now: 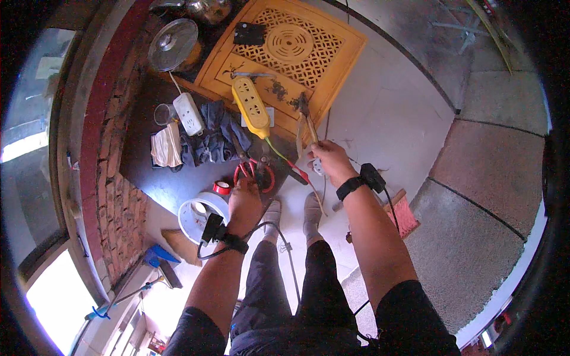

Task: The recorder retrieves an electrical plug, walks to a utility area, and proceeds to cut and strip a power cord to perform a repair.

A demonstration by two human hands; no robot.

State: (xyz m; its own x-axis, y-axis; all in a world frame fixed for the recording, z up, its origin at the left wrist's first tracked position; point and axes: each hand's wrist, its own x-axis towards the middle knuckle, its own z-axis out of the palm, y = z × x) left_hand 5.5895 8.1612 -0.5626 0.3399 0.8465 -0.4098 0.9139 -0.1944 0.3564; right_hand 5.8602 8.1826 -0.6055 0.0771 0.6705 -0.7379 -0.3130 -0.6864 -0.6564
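My left hand is closed on one of the red loop handles of a pair of scissors at the dark tabletop's near edge; its blades are hard to make out. My right hand grips a pair of pliers with yellowish handles, its dark jaws pointing away toward the wooden panel. Something white shows by the right fingers. Between the hands lies a yellow power strip; its green-yellow cord runs to a red and black length. A roll of red tape sits left of my left hand.
An orange wooden panel with lattice lies at the back. On the dark table are a white power strip, dark cloth, a glass and a pot lid. Below stands a white bucket. A brick wall rises left.
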